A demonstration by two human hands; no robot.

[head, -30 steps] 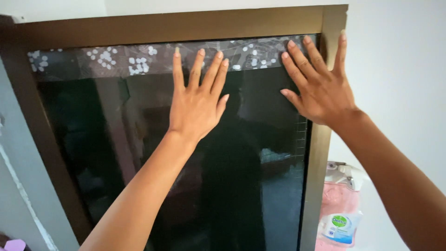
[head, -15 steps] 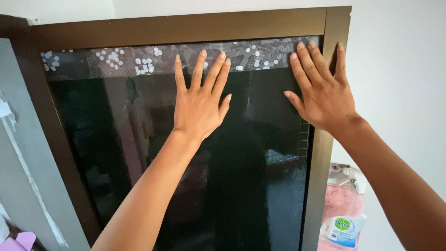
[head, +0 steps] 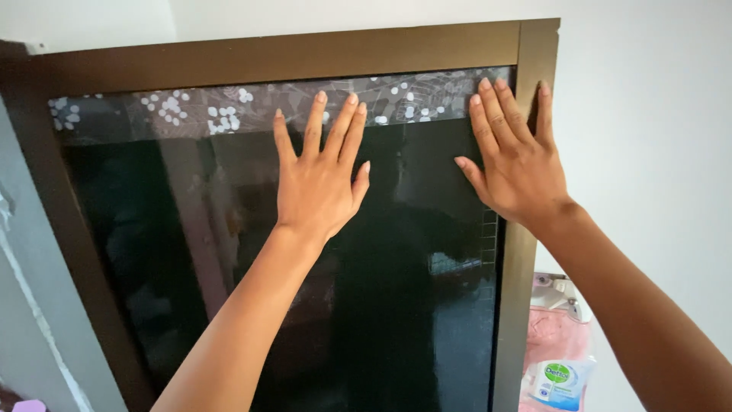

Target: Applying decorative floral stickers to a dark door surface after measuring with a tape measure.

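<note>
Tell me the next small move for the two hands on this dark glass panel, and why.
Probably slide both palms downward, pressing flat. The left hand and right hand lie spread on the dark film, fingertips reaching the patterned strip along the top of the brown frame. The top edge looks seated there, while the film below appears not yet pressed by either hand.

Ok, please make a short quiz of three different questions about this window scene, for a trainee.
1. True or false: both hands lie flat on the dark glass pane.
2. Which hand reaches the brown frame?
A left hand
B right hand
3. Fill in: the strip of film along the pane's top has a ____ flower pattern.

Key: 1 true; 2 B; 3 white.
</note>
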